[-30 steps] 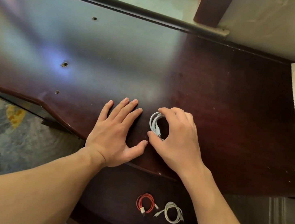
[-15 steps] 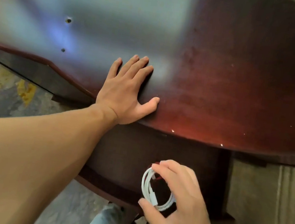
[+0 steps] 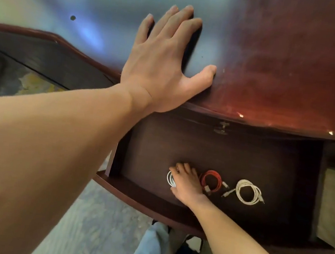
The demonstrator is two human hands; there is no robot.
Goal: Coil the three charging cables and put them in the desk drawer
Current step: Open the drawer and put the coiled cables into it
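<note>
I am seeing the white coiled cable point(image 3: 170, 179) lying on the open drawer point(image 3: 152, 195) floor beside the red coil point(image 3: 211, 181) and cream coil point(image 3: 248, 191) — my right hand point(image 3: 186, 182) pinching it, my left hand point(image 3: 162, 63) resting spread flat on the desk point(image 3: 290, 58).

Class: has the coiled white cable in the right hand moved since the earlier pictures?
Yes. The coiled white cable, held by the right hand, went from the desktop down into the open drawer.

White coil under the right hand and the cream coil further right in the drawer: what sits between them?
The coiled red cable, lying on the drawer floor, partly behind the right hand. The head view shows it.
</note>
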